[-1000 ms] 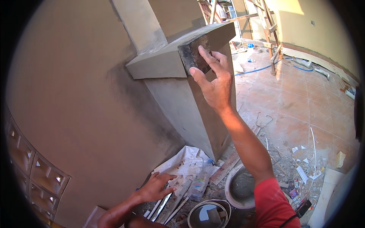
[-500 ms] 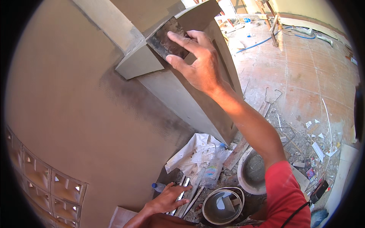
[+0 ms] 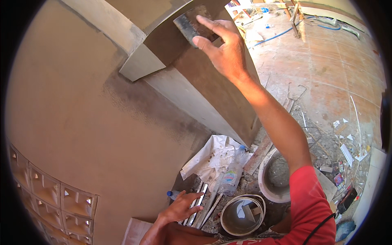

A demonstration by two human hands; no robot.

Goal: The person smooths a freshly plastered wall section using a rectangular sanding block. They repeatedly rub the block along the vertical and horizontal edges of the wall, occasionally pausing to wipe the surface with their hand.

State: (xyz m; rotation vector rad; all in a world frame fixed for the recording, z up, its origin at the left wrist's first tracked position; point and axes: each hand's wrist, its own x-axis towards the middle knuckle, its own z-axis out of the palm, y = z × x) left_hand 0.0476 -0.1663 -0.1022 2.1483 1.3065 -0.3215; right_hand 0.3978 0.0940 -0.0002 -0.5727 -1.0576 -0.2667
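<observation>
My right hand (image 3: 227,49) grips a dark, thin rectangular pad (image 3: 188,29), thumb at its near edge and fingers spread over its back. The pad lies against the brown band at the top of a plastered pillar (image 3: 210,87). Beside it juts a grey ledge end (image 3: 141,64) of the beam along the wall (image 3: 81,94). Low in the view, my left hand (image 3: 181,207) has its fingers apart and holds nothing. It is over or beside some pale strips (image 3: 200,200), near a blue-capped bottle (image 3: 171,194); whether it touches them I cannot tell.
Below stand a round bucket (image 3: 223,222) holding water and a flat piece, and a basin (image 3: 263,181) of grey mix. A white sheet (image 3: 208,157) and a clear plastic bottle (image 3: 231,177) lie by the pillar foot. Rubble and scraps (image 3: 347,155) litter the floor at right.
My right hand has slid the pad rightward, away from the ledge corner, along the pillar's top band. The view has shifted slightly; my left hand stays low with its fingers apart.
</observation>
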